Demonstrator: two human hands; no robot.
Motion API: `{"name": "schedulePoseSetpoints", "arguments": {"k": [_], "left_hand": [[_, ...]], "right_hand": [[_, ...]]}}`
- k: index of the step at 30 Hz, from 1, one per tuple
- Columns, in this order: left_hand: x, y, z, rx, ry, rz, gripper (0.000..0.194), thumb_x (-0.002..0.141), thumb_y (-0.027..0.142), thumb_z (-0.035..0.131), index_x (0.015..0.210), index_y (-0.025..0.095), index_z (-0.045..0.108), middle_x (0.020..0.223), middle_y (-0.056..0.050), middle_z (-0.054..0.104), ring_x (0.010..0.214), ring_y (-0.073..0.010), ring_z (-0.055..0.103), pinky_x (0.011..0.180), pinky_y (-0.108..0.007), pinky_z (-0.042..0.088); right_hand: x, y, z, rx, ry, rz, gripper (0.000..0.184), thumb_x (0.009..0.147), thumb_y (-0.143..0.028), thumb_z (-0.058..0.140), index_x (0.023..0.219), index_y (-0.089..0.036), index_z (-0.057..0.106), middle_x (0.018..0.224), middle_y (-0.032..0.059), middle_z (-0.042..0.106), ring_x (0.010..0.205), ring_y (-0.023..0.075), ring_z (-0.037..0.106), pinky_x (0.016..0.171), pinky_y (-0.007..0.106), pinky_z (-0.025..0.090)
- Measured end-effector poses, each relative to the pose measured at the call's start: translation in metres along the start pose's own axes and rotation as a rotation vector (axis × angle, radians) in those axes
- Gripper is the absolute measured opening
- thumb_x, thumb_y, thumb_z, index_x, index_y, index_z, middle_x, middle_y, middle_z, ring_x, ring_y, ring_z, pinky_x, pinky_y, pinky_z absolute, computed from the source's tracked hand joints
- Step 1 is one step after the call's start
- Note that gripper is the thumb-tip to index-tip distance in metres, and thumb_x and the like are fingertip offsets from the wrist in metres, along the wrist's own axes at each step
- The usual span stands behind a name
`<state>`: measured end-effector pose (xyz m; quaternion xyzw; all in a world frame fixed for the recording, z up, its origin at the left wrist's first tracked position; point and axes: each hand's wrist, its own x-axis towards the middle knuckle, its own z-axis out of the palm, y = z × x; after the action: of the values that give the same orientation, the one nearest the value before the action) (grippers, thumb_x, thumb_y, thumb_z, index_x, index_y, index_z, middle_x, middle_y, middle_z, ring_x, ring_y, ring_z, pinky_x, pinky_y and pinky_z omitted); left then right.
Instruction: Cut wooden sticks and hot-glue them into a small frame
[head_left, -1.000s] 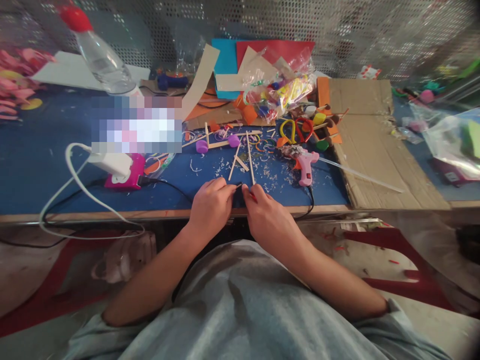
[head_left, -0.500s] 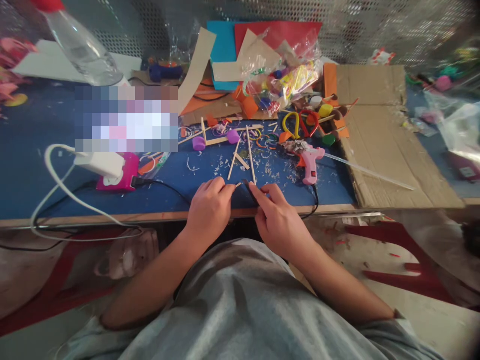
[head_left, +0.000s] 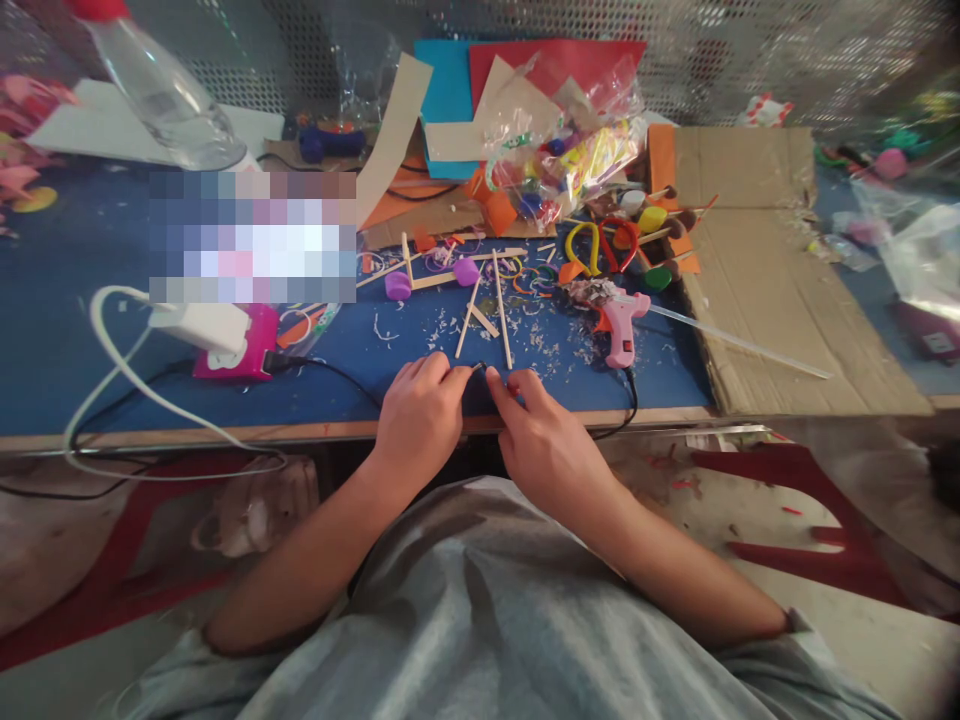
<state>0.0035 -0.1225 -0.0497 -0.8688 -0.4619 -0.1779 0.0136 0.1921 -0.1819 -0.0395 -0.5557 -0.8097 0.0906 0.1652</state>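
The slim piece point(head_left: 476, 368) lies just above the table's near edge, pinched between the thumb and bent fingers of the left hand point(head_left: 420, 415); most of it is hidden. The right hand point(head_left: 541, 425) is close beside it, fingers curled and index finger pointing toward the piece; what it clamps, if anything, I cannot tell.

Beyond the hands, straight pale wooden sticks point(head_left: 502, 310) lie on the smooth blue tabletop point(head_left: 337, 390) among curly white shavings point(head_left: 536, 340). A frame of flat sticks point(head_left: 439, 282) bears rounded purple pieces point(head_left: 466, 271). To the right are a glossy pink glue gun point(head_left: 621, 325), its clear rod-like stick point(head_left: 739, 342) reaching over creased brown cardboard point(head_left: 772, 300), and looped yellow and red pieces point(head_left: 583, 249). Crinkled clear plastic point(head_left: 600, 150) lies farther back.
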Motion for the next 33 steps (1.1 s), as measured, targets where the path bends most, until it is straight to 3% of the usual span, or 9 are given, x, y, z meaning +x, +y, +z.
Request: {"name": "schedulePoseSetpoints", "arguments": {"k": [5,12,22,33], "left_hand": [[-0.001,0.0,-0.001,0.027,-0.013,0.002,0.028,0.111,0.015,0.055,0.114,0.018,0.083,0.094,-0.009,0.07,0.088,-0.0274,0.068,0.085,-0.04,0.055],[-0.002,0.002,-0.001,0.061,-0.005,0.024,0.028,0.109,0.013,0.055,0.117,0.017,0.082,0.094,-0.01,0.07,0.087,-0.029,0.068,0.083,-0.041,0.056],[-0.002,0.003,0.001,0.087,0.03,0.024,0.034,0.112,0.012,0.05,0.122,0.014,0.082,0.095,-0.011,0.07,0.09,-0.0299,0.07,0.084,-0.043,0.059],[-0.002,0.004,-0.001,0.097,-0.013,0.006,0.036,0.113,0.014,0.047,0.121,0.016,0.081,0.096,-0.012,0.07,0.09,-0.0286,0.07,0.084,-0.042,0.058]], "right_hand": [[0.005,-0.012,0.001,-0.078,-0.036,0.029,0.065,0.098,-0.003,0.044,0.162,0.003,0.051,0.13,0.0245,0.069,0.114,0.0314,0.075,0.095,0.043,0.074],[0.009,-0.01,0.0,-0.044,-0.059,0.017,0.061,0.099,-0.002,0.045,0.16,0.005,0.053,0.132,0.0265,0.069,0.117,0.0328,0.075,0.101,0.044,0.073],[-0.002,0.001,0.002,0.13,0.096,0.062,0.062,0.1,-0.005,0.044,0.162,-0.003,0.051,0.132,0.0239,0.065,0.116,0.0318,0.074,0.098,0.051,0.072],[0.001,-0.005,0.003,0.087,0.048,0.079,0.064,0.1,-0.006,0.042,0.163,-0.002,0.047,0.134,0.0254,0.063,0.115,0.0327,0.073,0.097,0.053,0.072]]}}
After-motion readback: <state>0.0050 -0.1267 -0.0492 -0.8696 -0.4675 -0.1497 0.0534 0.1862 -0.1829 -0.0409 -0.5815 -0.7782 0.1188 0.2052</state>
